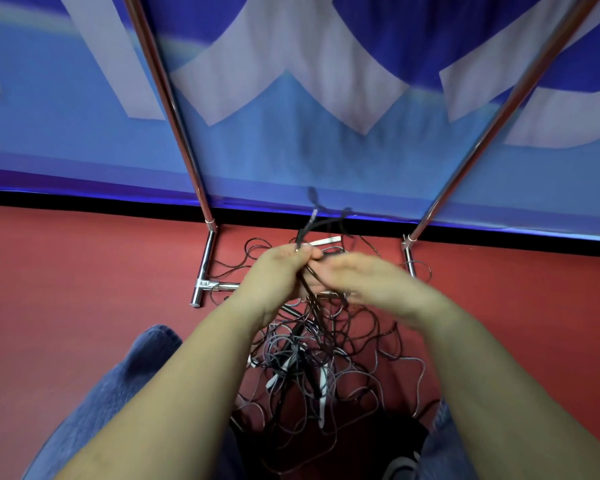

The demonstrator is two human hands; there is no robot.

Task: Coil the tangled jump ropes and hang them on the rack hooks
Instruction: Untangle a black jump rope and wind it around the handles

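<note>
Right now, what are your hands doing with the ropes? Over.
Left hand grips a black rope. Right hand blurred beside it, grip unclear. Tangled pile on the floor between rack legs. Nothing hung in view.

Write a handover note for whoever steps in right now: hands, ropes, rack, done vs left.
Left hand: grips a bundle of black rope strands, raised above the pile.
Right hand: blurred mid-motion beside the left, at the same strands; its grip cannot be told.
Tangled jump ropes: a loose heap of dark and grey cords on the red floor, between the knees and across the chrome rack base.
Done: nothing seen coiled or hung; the rack hooks are out of view.
Left: free one rope, coil it, hang it, then repeat for the rest.
</note>
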